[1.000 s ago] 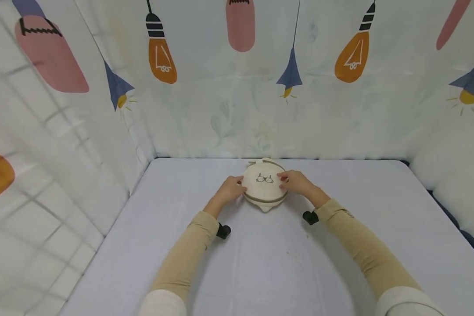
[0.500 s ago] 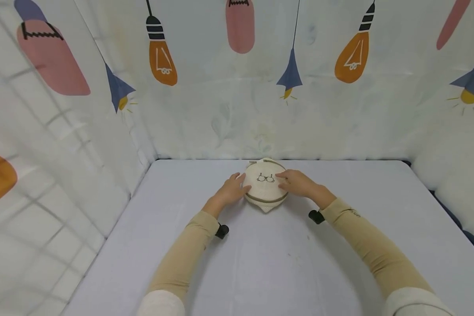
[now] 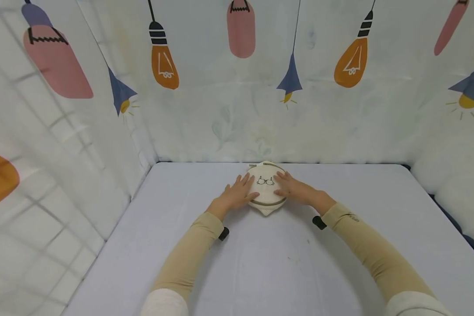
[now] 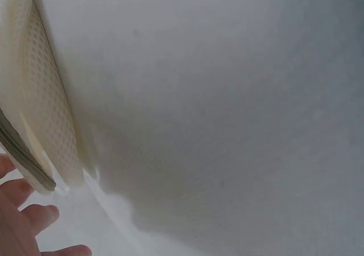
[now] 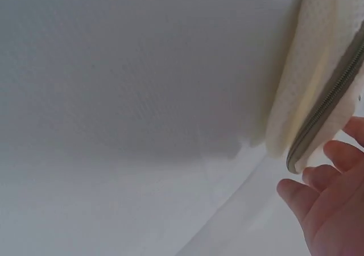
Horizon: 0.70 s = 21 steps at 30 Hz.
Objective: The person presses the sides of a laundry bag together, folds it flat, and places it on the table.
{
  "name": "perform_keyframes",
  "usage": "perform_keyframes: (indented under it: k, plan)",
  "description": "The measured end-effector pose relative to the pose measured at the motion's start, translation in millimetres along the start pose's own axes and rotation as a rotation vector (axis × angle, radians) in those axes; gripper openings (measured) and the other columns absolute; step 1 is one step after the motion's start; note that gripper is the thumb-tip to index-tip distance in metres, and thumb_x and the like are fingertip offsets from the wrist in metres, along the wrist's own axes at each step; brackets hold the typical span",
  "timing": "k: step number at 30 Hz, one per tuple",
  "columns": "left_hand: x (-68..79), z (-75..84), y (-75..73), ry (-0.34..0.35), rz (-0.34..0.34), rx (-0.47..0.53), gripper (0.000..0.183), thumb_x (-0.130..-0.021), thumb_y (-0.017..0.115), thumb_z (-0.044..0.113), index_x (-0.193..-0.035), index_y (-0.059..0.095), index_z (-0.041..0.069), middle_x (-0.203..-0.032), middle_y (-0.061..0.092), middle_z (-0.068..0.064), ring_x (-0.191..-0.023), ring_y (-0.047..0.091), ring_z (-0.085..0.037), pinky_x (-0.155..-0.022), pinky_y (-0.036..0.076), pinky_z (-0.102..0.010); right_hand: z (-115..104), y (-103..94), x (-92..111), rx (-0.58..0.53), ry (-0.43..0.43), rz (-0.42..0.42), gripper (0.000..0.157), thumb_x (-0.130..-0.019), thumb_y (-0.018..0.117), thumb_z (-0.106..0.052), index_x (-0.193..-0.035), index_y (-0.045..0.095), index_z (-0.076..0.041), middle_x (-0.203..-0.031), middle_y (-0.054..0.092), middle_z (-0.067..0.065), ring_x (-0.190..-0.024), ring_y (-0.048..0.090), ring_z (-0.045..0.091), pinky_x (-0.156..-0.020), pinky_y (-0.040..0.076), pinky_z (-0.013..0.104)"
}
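Note:
A rounded cream mesh laundry bag [image 3: 265, 193] lies at the far side of the table, a pair of glasses printed on its top. My left hand [image 3: 237, 192] lies over its left side with fingers spread. On the opposite side, my right hand [image 3: 294, 188] spreads its fingers over the top near the print. An olive zipper [image 5: 330, 99] runs along the bag's edge, beside the right fingertips in the right wrist view. The left wrist view shows the mesh wall [image 4: 51, 91] and left fingers near the zipper's end.
The white-covered table [image 3: 268, 263] extends toward me from the bag. Behind its far edge hangs a cloth wall [image 3: 197, 118] printed with lamps and bulbs. Small black wrist devices [image 3: 319, 222] hang under both sleeves.
Both hands have gone from gripping the bag's sides to lying spread on it, with the left hand further over its top. The bag stays in about the same place.

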<state>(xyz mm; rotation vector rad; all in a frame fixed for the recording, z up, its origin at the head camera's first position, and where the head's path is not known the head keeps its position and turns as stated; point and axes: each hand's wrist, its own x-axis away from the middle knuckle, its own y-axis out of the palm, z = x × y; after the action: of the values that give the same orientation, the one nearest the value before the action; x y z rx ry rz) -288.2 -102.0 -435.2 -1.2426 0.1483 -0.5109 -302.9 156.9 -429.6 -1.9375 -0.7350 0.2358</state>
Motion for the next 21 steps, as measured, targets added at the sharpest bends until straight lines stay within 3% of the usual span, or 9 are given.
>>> perform_keyframes:
  k: [7, 15, 21]
  plan:
    - [-4.7, 3.6, 4.4, -0.006, -0.047, -0.047, 0.083, -0.107, 0.042, 0.055, -0.165, 0.006, 0.008, -0.171, -0.001, -0.010, -0.156, 0.001, -0.036, -0.119, 0.011, -0.067, -1, 8.6, -5, 0.007, -0.018, -0.046, 0.088, -0.107, 0.053, -0.045, -0.161, 0.006, 0.006, -0.168, -0.006, 0.023, -0.153, -0.009, 0.044, -0.122, 0.011, 0.060]
    - [-7.1, 9.7, 2.2, -0.028, -0.079, -0.067, 0.084, -0.107, 0.044, 0.053, -0.165, 0.005, 0.005, -0.171, 0.000, -0.012, -0.156, 0.001, -0.036, -0.120, 0.011, -0.065, 0, 15.8, -12, 0.086, 0.028, -0.097, 0.089, -0.108, 0.048, -0.045, -0.161, -0.003, 0.004, -0.168, -0.012, 0.022, -0.153, -0.012, 0.042, -0.122, 0.010, 0.059]
    - [-8.3, 15.6, -0.4, -0.043, -0.107, -0.075, 0.085, -0.107, 0.045, 0.051, -0.164, 0.003, 0.002, -0.171, -0.001, -0.013, -0.156, 0.000, -0.037, -0.120, 0.011, -0.064, -4, 14.3, -12, 0.092, 0.048, -0.115, 0.089, -0.108, 0.048, -0.045, -0.160, -0.002, 0.008, -0.167, -0.012, 0.026, -0.152, -0.012, 0.045, -0.122, 0.009, 0.058]
